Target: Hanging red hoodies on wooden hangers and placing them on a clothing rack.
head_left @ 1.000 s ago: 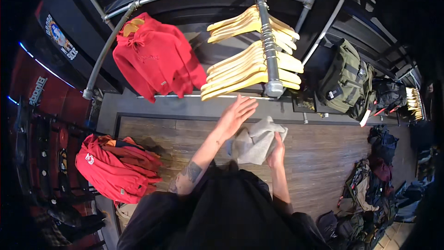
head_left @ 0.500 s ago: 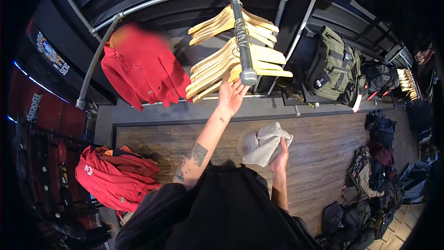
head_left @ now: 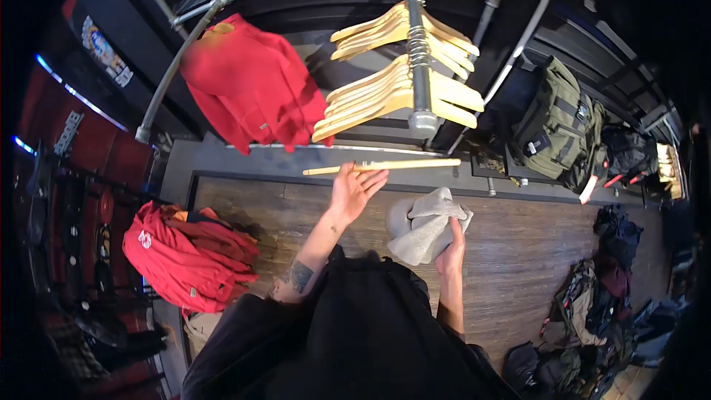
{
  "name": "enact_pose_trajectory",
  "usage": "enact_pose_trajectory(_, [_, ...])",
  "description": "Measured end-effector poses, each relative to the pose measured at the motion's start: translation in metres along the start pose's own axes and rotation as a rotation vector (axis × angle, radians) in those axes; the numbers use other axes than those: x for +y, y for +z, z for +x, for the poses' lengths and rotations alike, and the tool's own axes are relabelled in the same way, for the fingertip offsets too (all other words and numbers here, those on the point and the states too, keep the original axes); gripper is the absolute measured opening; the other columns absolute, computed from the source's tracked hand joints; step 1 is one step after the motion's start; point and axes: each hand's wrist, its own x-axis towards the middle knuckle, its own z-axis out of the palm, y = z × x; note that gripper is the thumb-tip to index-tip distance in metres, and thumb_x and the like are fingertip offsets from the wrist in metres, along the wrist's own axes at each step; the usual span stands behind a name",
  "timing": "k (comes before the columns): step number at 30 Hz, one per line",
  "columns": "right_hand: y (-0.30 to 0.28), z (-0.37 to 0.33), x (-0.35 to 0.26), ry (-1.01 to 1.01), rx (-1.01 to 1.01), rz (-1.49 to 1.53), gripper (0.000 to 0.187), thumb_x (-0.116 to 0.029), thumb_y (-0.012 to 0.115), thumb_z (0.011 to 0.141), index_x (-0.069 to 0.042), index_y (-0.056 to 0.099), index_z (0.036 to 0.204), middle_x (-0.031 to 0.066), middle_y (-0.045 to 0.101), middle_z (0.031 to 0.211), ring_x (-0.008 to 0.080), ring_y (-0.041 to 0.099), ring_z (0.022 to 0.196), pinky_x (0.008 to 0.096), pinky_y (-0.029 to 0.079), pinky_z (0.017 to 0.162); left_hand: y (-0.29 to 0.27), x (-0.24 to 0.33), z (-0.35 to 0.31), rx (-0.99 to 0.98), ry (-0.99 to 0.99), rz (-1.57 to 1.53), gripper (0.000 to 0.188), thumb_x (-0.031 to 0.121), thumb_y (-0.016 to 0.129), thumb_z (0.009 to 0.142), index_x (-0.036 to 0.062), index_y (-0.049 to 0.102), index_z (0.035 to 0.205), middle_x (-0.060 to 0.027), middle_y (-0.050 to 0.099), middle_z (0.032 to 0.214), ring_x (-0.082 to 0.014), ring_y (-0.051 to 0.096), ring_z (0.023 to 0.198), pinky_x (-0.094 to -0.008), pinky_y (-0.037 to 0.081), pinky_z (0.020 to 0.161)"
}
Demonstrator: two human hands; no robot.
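Note:
My left hand [head_left: 352,194] is out in front of me, holding a wooden hanger [head_left: 418,164] seen nearly edge-on as a thin pale bar. The hanger is off the rail, just below its end. To the right and lower, my right hand [head_left: 450,253] grips a piece of light grey cloth [head_left: 424,231], bunched and folded, its kind not clear. Above, several more wooden hangers [head_left: 368,107] hang on a dark pipe rail [head_left: 420,85] that points toward me. Nothing hangs on them.
A red hooded garment [head_left: 263,100] hangs left of the rail. Red jackets [head_left: 185,259] hang at lower left. An olive backpack [head_left: 559,122] stands on a shelf at right, with dark bags and clothes [head_left: 581,304] below it. Wooden flooring [head_left: 503,252] lies beneath.
My left hand has come down and toward me from the hangers, bringing one off the rail. My right hand still holds the grey cloth. The view has shifted slightly.

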Motion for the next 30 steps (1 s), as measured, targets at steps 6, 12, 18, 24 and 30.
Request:
enact_pose_trajectory(6, [0.029,0.008,-0.011,0.050,-0.156,-0.064,0.053,-0.034,0.054,0.097,-0.001,0.046,0.138,0.0127,0.056,0.133,0.0268,0.055,0.122,0.0396,0.042,0.104,-0.081,-0.001,-0.048,0.092,0.029,0.287,0.047,0.032,0.034,0.107,-0.0083,0.044,0.129,-0.0239,0.053,0.133,-0.0339,0.054,0.122,-0.0513,0.044,0.108])
enact_pose_trajectory(12, [0.072,0.031,-0.010,-0.135,-0.648,-0.895,0.043,-0.014,0.065,0.090,0.003,0.052,0.128,0.0139,0.064,0.119,0.0192,0.060,0.109,0.0323,0.045,0.096,-0.097,0.000,-0.074,0.461,0.275,0.298,0.040,0.031,0.027,0.108,0.0033,0.040,0.133,-0.0172,0.058,0.128,-0.0308,0.060,0.115,-0.0480,0.054,0.095])
enact_pose_trajectory(18, [0.120,0.023,0.003,-0.137,-0.801,-0.984,0.040,-0.012,0.067,0.090,0.003,0.053,0.125,0.0114,0.066,0.111,0.0172,0.060,0.100,0.0305,0.047,0.088,-0.098,-0.009,-0.082,0.584,0.306,0.433,0.041,0.041,0.028,0.107,0.0079,0.046,0.125,-0.0114,0.062,0.115,-0.0248,0.063,0.101,-0.0449,0.059,0.081])
enact_pose_trajectory(24, [0.155,-0.001,0.010,-0.561,-1.113,-1.037,0.045,-0.019,0.073,0.087,0.000,0.053,0.123,0.0204,0.058,0.114,0.0288,0.058,0.107,0.0389,0.046,0.091,-0.104,-0.025,-0.091,0.582,0.522,1.065,0.034,0.028,0.043,0.103,0.0015,0.054,0.120,-0.0161,0.066,0.109,-0.0277,0.063,0.098,-0.0377,0.049,0.090])
enact_pose_trajectory(30, [0.161,-0.016,0.065,-0.673,-1.041,-1.260,0.044,-0.035,0.067,0.088,-0.001,0.059,0.114,0.0270,0.036,0.142,0.0456,0.038,0.130,0.0548,0.029,0.108,-0.094,-0.023,-0.112,0.468,0.663,1.157,0.037,0.021,0.053,0.093,0.0007,0.056,0.123,-0.0134,0.067,0.106,-0.0222,0.065,0.098,-0.0346,0.052,0.083])
